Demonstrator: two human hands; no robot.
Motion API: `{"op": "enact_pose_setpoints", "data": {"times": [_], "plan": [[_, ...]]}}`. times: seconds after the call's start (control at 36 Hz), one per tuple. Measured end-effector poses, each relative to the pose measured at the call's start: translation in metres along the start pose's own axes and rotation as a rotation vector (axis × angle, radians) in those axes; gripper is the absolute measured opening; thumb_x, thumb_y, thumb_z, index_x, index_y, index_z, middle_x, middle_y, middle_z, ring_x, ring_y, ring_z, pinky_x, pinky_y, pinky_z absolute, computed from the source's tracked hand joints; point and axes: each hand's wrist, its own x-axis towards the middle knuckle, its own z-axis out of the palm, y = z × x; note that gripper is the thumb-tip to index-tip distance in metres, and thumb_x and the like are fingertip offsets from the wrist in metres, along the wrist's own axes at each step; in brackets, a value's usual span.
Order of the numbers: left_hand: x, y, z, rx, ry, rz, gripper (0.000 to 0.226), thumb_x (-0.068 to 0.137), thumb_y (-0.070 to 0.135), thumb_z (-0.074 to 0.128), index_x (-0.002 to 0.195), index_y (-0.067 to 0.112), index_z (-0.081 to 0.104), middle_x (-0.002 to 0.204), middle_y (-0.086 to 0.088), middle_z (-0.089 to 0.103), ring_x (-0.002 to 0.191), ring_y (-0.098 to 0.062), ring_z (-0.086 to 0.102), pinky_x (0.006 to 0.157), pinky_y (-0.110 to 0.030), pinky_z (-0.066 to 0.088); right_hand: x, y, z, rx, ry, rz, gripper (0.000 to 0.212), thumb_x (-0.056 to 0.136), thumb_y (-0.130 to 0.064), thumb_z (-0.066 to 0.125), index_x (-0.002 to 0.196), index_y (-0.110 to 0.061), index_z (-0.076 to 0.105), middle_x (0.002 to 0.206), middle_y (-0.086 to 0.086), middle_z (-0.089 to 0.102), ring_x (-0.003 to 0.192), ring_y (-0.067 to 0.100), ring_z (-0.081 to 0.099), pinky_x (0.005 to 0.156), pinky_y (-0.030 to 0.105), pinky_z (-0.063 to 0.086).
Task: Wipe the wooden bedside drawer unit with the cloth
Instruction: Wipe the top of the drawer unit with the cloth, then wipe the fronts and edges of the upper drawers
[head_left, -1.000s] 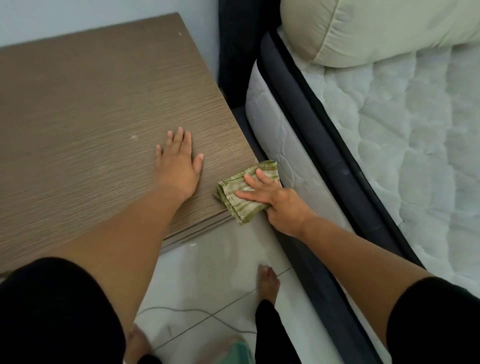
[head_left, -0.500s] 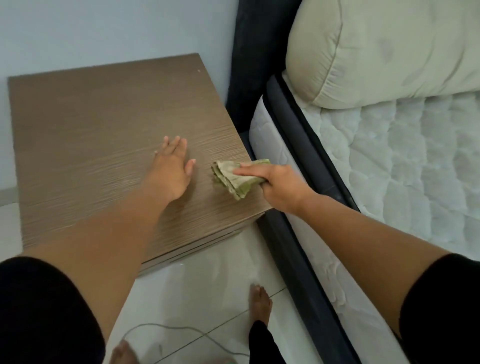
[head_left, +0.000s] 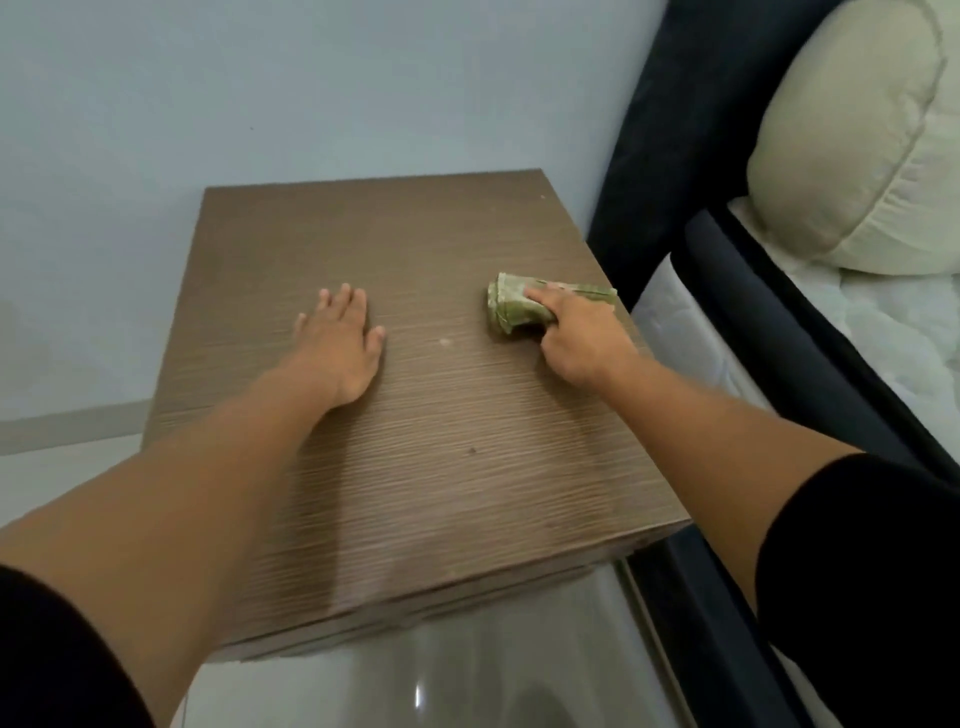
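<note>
The wooden bedside drawer unit (head_left: 415, 467) fills the middle of the view, its brown grained top facing me. A folded green cloth (head_left: 511, 306) lies on the top near its right edge. My right hand (head_left: 582, 340) presses down on the cloth, index finger stretched across it and the other fingers curled around it. My left hand (head_left: 340, 345) rests flat on the top to the left of the cloth, fingers spread and holding nothing. A small pale speck and a dark speck show on the wood between and below the hands.
A dark bed frame (head_left: 670, 156) with a white mattress (head_left: 691, 332) stands close against the unit's right side. A cream pillow (head_left: 852, 156) lies at the upper right. A pale wall (head_left: 311, 93) is behind, and glossy floor tiles (head_left: 441, 675) are in front.
My right hand has slid the cloth from the unit's front right corner up along the right edge toward the back. The camera view has lifted. My left hand stays flat on the top.
</note>
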Motion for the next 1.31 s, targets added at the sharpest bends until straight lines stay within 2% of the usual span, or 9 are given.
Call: {"op": "enact_pose_setpoints", "data": {"times": [0.17,0.31,0.53,0.61,0.69,0.92,1.06,1.22,1.31], "plan": [[0.009,-0.009,0.001,0.059,0.062,0.043,0.057,0.100,0.035,0.026,0.149,0.008,0.018,0.159,-0.008,0.012,0.147,-0.025,0.011,0.118,-0.038,0.012,0.007,0.005,0.018,-0.066,0.078,-0.018,0.059,0.085,-0.006,0.042,0.138,-0.032,0.042,0.143,0.009,0.047,0.129,0.030,0.044,0.109,0.033,0.034],[0.010,-0.011,-0.008,0.147,0.053,0.072,0.053,0.100,0.034,0.029,0.145,0.006,0.030,0.154,-0.012,0.027,0.141,-0.030,0.027,0.115,-0.036,0.024,0.001,0.002,0.014,-0.145,0.102,-0.066,0.051,0.088,-0.005,0.042,0.134,-0.028,0.048,0.132,0.012,0.055,0.121,0.031,0.048,0.101,0.033,0.039],[-0.018,-0.012,-0.006,0.266,0.050,0.039,0.059,0.098,0.047,0.028,0.147,0.013,0.029,0.154,-0.011,0.030,0.140,-0.030,0.029,0.114,-0.036,0.025,-0.016,0.007,0.019,-0.081,0.207,-0.130,0.047,0.087,-0.001,0.040,0.123,-0.026,0.058,0.118,0.011,0.061,0.105,0.028,0.054,0.088,0.033,0.044],[-0.037,-0.008,0.001,0.242,0.063,0.046,0.060,0.097,0.048,0.029,0.146,0.012,0.031,0.153,-0.012,0.031,0.140,-0.030,0.030,0.114,-0.036,0.026,-0.031,0.010,0.019,-0.018,0.245,-0.157,0.050,0.087,0.000,0.039,0.126,-0.026,0.056,0.119,0.013,0.060,0.102,0.027,0.053,0.084,0.029,0.042],[-0.062,-0.002,0.006,0.203,0.047,0.046,0.061,0.097,0.049,0.030,0.147,0.014,0.029,0.153,-0.012,0.030,0.140,-0.030,0.030,0.113,-0.036,0.025,-0.054,0.017,0.020,0.029,0.282,-0.153,0.058,0.086,0.002,0.038,0.130,-0.031,0.052,0.124,0.014,0.058,0.113,0.030,0.052,0.089,0.029,0.042],[-0.115,-0.001,0.024,0.112,0.098,0.084,0.063,0.096,0.051,0.031,0.148,0.016,0.027,0.156,-0.007,0.024,0.143,-0.027,0.025,0.116,-0.037,0.021,-0.119,0.030,0.033,0.137,0.598,-0.156,0.060,0.085,0.000,0.040,0.137,-0.029,0.043,0.129,0.011,0.057,0.117,0.032,0.050,0.098,0.038,0.041],[-0.143,-0.003,0.039,0.029,0.115,0.098,0.062,0.096,0.049,0.031,0.149,0.017,0.024,0.158,-0.003,0.020,0.145,-0.024,0.020,0.117,-0.037,0.015,-0.156,0.053,0.060,0.193,0.750,-0.078,0.064,0.084,0.007,0.039,0.142,-0.019,0.036,0.153,0.011,0.028,0.143,0.027,0.023,0.116,0.037,0.020],[-0.166,0.003,0.047,0.025,0.147,0.144,0.060,0.097,0.046,0.032,0.148,0.015,0.026,0.157,-0.005,0.024,0.144,-0.024,0.023,0.116,-0.033,0.017,-0.183,0.074,0.095,0.211,0.834,0.075,0.068,0.084,0.008,0.040,0.146,-0.018,0.028,0.157,0.010,0.017,0.145,0.026,0.012,0.117,0.044,0.018],[-0.173,0.003,0.052,0.016,0.169,0.162,0.059,0.098,0.044,0.033,0.148,0.013,0.026,0.157,-0.005,0.024,0.144,-0.024,0.023,0.116,-0.033,0.017,-0.188,0.075,0.104,0.305,0.805,0.119,0.073,0.083,0.011,0.038,0.147,-0.021,0.024,0.159,0.009,0.010,0.147,0.023,0.004,0.117,0.038,0.014]]}}
